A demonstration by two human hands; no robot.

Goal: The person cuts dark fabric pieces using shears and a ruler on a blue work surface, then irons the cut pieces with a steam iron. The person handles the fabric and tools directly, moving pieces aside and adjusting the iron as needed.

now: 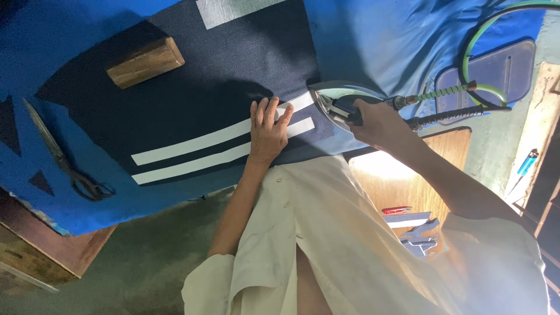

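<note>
A: Strips [221,149]?
B: Two, white, on dark cloth [192,87], long axis running left from the iron [335,105].
A: Hands?
B: Left hand [267,131] spread flat on their near ends; right hand [376,122] seemingly wrapped round the iron's handle, just beside.

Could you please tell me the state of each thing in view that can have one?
Left hand: flat, fingers spread, pressing on the white strips.
Right hand: closed round the iron's handle.
Iron: soleplate down at the strips' end.
White strips: two, lying flat and parallel on the dark fabric.
Scissors: lying on the blue cover, untouched.
Wooden block: resting on the fabric.
</note>
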